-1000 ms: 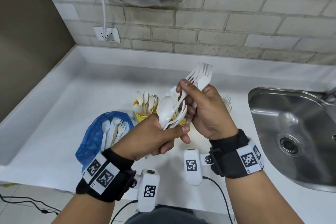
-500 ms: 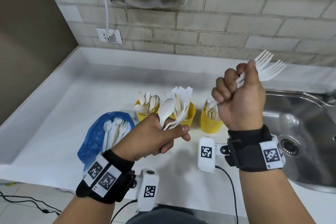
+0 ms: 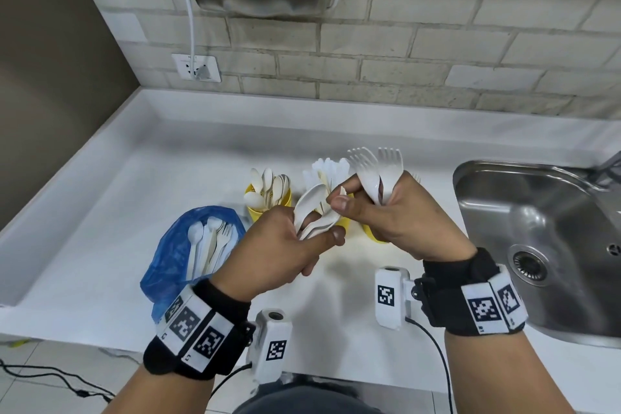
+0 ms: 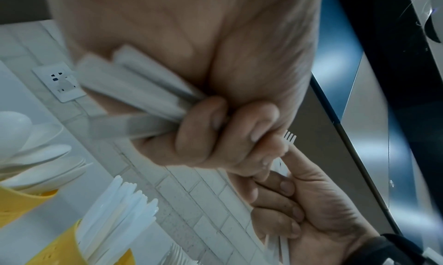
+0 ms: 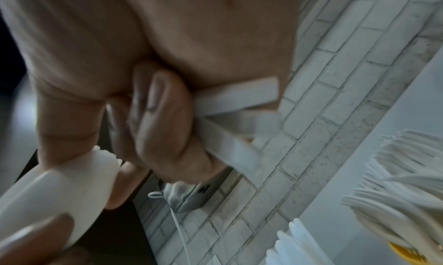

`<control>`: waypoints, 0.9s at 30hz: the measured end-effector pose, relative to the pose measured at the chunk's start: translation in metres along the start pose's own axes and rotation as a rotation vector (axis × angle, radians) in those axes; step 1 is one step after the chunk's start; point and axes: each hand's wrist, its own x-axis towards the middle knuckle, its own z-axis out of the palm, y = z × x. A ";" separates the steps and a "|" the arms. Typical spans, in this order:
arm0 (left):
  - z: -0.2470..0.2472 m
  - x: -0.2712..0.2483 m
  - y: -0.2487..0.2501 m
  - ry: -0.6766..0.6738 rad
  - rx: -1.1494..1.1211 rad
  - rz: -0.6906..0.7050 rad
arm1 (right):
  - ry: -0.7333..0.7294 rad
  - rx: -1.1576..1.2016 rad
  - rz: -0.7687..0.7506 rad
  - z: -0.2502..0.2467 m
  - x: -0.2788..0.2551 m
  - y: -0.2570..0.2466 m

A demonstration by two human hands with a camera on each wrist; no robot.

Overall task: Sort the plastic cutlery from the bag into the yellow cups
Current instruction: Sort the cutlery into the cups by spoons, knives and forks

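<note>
**Right hand comes back to the bundle with its forks not yet dropped**

Half a second ago the right hand [image 3: 400,212] was raised off to the right, over toward the sink [image 3: 544,245], with two forks [image 3: 376,175] in its fist. Now it has swung back in and meets the left hand [image 3: 285,245] above the desk [image 3: 100,228]. The forks are still clamped under its curled fingers, tines up, while its thumb and forefinger pinch at the tip of another piece in the left hand's bundle; which kind it is I cannot tell.

The left hand has barely moved: it stays wrapped round a bunch of spoons [image 3: 311,208] and other handles.

So the forks did not go into a cup. My reading is that the person is gathering more of one kind before dropping them together.

The three yellow cups [image 3: 255,212] stand just behind the hands, already holding spoons, knives and forks. The blue bag [image 3: 168,255], to the left, still has cutlery in it, so plenty remains.
</note>
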 end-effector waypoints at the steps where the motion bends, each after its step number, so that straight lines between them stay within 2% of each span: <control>1: 0.000 0.000 -0.001 0.004 0.004 0.000 | 0.006 0.004 0.007 0.000 -0.001 -0.001; 4: 0.002 0.000 -0.004 0.033 -0.011 -0.004 | 0.059 0.024 0.010 -0.001 -0.003 0.000; 10: 0.003 -0.004 -0.008 0.070 0.021 -0.014 | 0.272 0.086 0.012 0.000 0.000 0.004; 15: 0.005 -0.010 -0.006 0.047 -0.001 0.049 | 0.432 0.235 0.023 0.001 0.005 0.015; 22: 0.006 -0.006 -0.016 -0.012 -0.379 0.078 | 0.648 0.554 0.006 0.013 0.007 0.015; 27: 0.004 -0.001 -0.018 -0.005 -0.550 0.046 | 0.679 0.571 -0.027 0.013 0.011 0.019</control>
